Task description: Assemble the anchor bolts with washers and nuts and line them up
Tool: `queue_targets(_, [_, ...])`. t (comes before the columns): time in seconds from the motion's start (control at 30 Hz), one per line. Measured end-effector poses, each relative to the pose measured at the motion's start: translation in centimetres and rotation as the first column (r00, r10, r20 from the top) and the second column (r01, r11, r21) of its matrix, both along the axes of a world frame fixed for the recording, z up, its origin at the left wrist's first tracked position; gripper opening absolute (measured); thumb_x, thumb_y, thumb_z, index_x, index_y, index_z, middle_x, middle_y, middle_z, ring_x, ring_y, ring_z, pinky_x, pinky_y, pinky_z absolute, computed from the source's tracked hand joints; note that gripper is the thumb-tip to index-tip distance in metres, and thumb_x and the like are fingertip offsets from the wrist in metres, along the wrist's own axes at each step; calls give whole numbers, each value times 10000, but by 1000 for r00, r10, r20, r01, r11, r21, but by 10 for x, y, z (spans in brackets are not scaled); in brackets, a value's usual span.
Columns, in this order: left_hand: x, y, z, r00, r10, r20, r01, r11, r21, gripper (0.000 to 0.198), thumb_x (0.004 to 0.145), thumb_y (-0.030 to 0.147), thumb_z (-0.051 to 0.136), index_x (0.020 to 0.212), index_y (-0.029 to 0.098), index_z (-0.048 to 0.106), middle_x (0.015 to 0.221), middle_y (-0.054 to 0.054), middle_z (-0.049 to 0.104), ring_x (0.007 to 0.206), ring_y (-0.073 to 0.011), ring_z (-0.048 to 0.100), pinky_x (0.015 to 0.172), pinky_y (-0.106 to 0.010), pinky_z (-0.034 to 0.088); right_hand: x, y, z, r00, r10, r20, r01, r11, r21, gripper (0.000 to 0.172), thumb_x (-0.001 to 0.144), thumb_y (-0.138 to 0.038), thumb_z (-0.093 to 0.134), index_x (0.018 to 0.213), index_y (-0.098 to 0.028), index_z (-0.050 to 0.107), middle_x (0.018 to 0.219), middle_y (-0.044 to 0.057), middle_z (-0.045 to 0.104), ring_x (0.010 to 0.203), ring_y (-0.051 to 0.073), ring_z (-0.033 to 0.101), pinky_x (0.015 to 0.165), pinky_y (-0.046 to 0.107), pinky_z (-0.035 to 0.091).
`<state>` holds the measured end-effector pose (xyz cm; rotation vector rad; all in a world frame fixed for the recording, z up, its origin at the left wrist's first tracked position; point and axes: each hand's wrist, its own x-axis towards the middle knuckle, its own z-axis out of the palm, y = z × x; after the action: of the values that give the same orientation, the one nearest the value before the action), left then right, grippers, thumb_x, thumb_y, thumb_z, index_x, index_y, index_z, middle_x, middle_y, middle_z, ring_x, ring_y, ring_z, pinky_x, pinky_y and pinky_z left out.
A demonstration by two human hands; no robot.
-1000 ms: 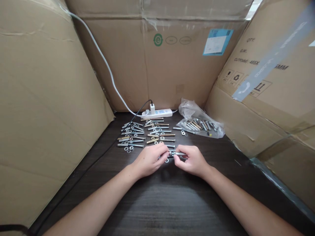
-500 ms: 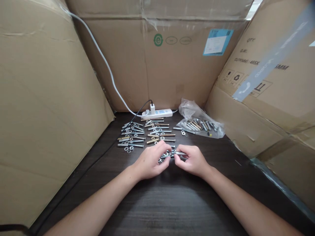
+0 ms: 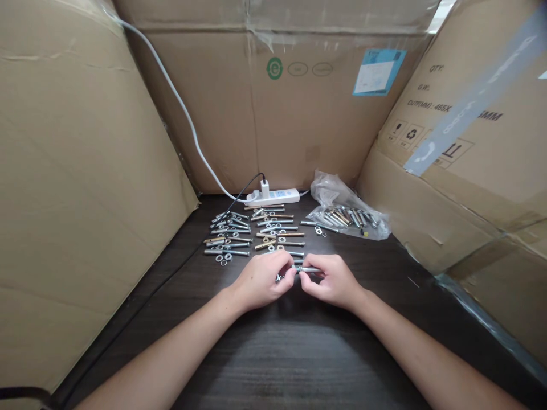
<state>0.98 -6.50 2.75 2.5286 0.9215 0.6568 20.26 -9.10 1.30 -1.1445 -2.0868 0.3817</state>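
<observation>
Between my two hands lies a silver expansion bolt (image 3: 308,269), held level above the dark table. My right hand (image 3: 335,279) grips its sleeve between thumb and fingers. My left hand (image 3: 267,278) pinches the other end, where a nut or washer shows in part at the fingertips. Some loose washers (image 3: 280,278) show beneath my left fingers, partly hidden. Just beyond my hands are rows of bolts (image 3: 280,229), sleeves, nuts and washers, some silver and some brass-coloured. Another group of bolts and sleeves (image 3: 231,232) lies to the left, with loose washers (image 3: 219,258) in front.
A clear plastic bag (image 3: 342,199) with several assembled expansion bolts stands at the back right. A white power strip (image 3: 277,197) with a plugged-in charger lies at the back. Cardboard boxes (image 3: 205,114) wall the table on three sides. A black cable (image 3: 171,276) runs along the left.
My left fingertips have closed round the bolt's end, and the pinch has shifted slightly. My right hand keeps its hold, moved a little to the left.
</observation>
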Motion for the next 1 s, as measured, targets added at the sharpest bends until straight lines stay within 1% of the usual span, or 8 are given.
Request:
queue_targets(0.2, [0, 1, -1, 1000, 5, 8, -5, 1000, -2, 117, 862, 244, 463, 788, 182, 527, 729, 10, 571, 634, -116, 490, 573, -219, 346, 1, 0, -1, 1000, -2, 11, 2, 1000, -5, 139, 745, -255, 550, 630, -182, 520, 535, -34, 494, 472, 83, 391, 486, 199, 308])
queue_targets(0.4, [-1, 0, -1, 1000, -11, 21, 11, 1000, 7, 126, 879, 218, 434, 810, 180, 532, 759, 4, 579, 664, -116, 502, 604, -216, 362, 1, 1, -1, 1000, -7, 10, 7, 1000, -9, 138, 745, -248, 555, 630, -179, 526, 535, -38, 487, 472, 81, 391, 488, 199, 306])
queue_targets(0.53, [-1, 1, -2, 1000, -7, 30, 6, 1000, 11, 105, 868, 230, 461, 809, 179, 531, 744, 7, 569, 646, -114, 491, 584, -215, 355, 1, 0, -1, 1000, -7, 4, 7, 1000, -10, 134, 744, -246, 560, 632, -178, 532, 535, -41, 491, 471, 80, 394, 487, 197, 309])
queue_targets(0.73, [-1, 1, -4, 994, 23, 104, -22, 1000, -7, 82, 851, 233, 472, 814, 180, 524, 751, 0, 559, 652, -115, 495, 588, -216, 373, 1, 0, 1, 1000, -20, -10, 20, 1000, 1, 129, 744, -236, 557, 631, -180, 532, 540, -35, 519, 462, 80, 406, 479, 196, 311])
queue_targets(1.0, [-2, 2, -5, 984, 57, 167, -50, 998, -42, 88, 849, 247, 474, 816, 181, 522, 732, 5, 532, 629, -109, 466, 571, -217, 370, 2, 1, 1, 999, -41, -15, 40, 999, -3, 152, 758, -248, 552, 625, -182, 519, 538, -35, 515, 460, 80, 410, 470, 193, 311])
